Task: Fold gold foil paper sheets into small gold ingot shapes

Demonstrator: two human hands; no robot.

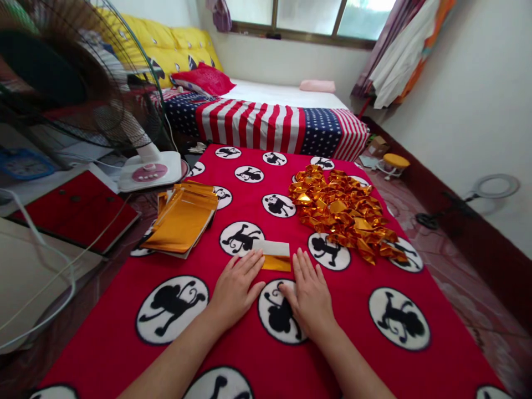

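A small sheet of gold foil paper lies partly folded on the red cloth, with a pale band along its far side. My left hand rests flat, its fingertips on the paper's left edge. Flat on the cloth just right of the paper is my right hand, fingers stretched out; whether it touches the edge I cannot tell. To the left sits a stack of flat gold foil sheets. A heap of folded shiny gold foil pieces spreads over the right side.
The red cloth with monkey prints covers the surface under my hands. A fan stands at the left beside a red panel. Beyond is a bed with a striped, starred cover. A yellow-topped stool stands at right.
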